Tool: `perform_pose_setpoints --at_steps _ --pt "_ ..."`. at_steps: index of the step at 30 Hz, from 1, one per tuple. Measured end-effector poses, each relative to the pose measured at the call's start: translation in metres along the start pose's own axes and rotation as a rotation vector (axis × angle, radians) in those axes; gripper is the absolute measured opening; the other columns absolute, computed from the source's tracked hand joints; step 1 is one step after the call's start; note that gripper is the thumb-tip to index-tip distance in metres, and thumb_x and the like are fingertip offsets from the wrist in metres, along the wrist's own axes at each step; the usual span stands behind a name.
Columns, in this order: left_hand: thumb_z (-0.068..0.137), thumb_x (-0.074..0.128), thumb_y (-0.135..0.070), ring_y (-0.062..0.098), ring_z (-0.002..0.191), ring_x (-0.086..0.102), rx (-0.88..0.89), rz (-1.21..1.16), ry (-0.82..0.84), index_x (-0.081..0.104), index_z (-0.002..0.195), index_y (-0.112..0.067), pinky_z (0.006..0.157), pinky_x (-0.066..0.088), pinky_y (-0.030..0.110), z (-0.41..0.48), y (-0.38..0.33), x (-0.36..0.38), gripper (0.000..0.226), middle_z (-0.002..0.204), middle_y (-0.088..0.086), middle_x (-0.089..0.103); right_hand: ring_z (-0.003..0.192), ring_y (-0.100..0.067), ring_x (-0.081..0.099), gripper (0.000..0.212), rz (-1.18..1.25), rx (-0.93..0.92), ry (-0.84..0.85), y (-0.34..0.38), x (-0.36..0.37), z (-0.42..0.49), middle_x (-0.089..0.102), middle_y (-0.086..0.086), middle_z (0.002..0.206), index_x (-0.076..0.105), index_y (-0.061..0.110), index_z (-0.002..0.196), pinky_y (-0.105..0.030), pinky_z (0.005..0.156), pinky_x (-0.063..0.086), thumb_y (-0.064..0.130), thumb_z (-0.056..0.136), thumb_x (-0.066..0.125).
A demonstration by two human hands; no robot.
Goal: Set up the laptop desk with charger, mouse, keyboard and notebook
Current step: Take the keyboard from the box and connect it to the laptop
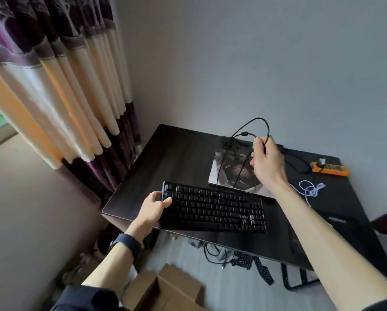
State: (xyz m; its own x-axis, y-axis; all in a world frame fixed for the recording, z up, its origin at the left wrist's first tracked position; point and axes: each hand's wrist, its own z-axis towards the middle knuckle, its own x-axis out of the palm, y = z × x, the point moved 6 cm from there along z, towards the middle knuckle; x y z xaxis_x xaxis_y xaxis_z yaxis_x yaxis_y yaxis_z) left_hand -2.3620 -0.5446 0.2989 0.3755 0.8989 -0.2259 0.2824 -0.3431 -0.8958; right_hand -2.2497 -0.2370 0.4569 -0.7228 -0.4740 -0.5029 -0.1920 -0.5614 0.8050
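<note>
While the left hand (153, 207) grips the left end of the flat, rigid black plastic keyboard (212, 209) overhanging the dark wooden desk (165, 153), the right hand (266, 160) pinches its thin, limp black cable (251, 129) aloft, which looks tangle-prone.

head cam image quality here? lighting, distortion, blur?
Head view: daylight from the window at left, behind the patterned curtain; strong wide-angle bending at the edges; dark wooden desk and black keyboard lose detail; right hand holding the thin black cable slightly soft.
</note>
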Motion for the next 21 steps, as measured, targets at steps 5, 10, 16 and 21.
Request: perform_pose_setpoints --at_steps 5,10,16,21 --pt "0.092 0.065 -0.012 0.029 0.106 0.066 -0.061 -0.054 0.107 0.058 0.118 -0.007 0.097 0.052 0.048 0.041 0.010 0.036 0.027 0.116 0.013 0.067 0.066 -0.024 0.061 0.034 -0.043 0.093 -0.053 -0.037 -0.006 0.008 0.063 -0.006 0.070 0.047 0.020 0.084 -0.039 0.069 0.048 0.048 0.099 0.037" --pt "0.092 0.066 -0.012 0.024 0.098 0.068 -0.138 -0.065 0.149 0.056 0.118 -0.011 0.082 0.057 0.036 0.075 0.033 0.077 0.028 0.113 0.010 0.068 0.068 -0.021 0.063 0.032 -0.068 0.164 0.011 -0.076 0.006 0.013 0.064 -0.005 0.076 0.048 0.018 0.087 -0.036 0.067 0.048 0.045 0.101 0.038" --pt "0.093 0.066 -0.017 0.020 0.093 0.070 -0.309 -0.122 0.151 0.054 0.125 -0.019 0.063 0.054 0.027 0.118 0.058 0.114 0.034 0.110 0.004 0.070 0.066 -0.013 0.058 0.030 -0.045 0.135 0.194 -0.122 0.041 0.051 0.060 0.009 0.071 0.048 0.027 0.083 -0.030 0.068 0.049 0.048 0.103 0.039" --pt "0.098 0.057 -0.014 0.023 0.096 0.066 -0.468 -0.002 0.146 0.058 0.127 -0.015 0.070 0.051 0.029 0.132 0.083 0.125 0.029 0.113 0.008 0.069 0.066 0.005 0.053 0.028 -0.047 0.151 0.261 -0.153 0.054 0.121 0.059 0.028 0.069 0.047 0.037 0.081 -0.027 0.066 0.043 0.059 0.097 0.040"
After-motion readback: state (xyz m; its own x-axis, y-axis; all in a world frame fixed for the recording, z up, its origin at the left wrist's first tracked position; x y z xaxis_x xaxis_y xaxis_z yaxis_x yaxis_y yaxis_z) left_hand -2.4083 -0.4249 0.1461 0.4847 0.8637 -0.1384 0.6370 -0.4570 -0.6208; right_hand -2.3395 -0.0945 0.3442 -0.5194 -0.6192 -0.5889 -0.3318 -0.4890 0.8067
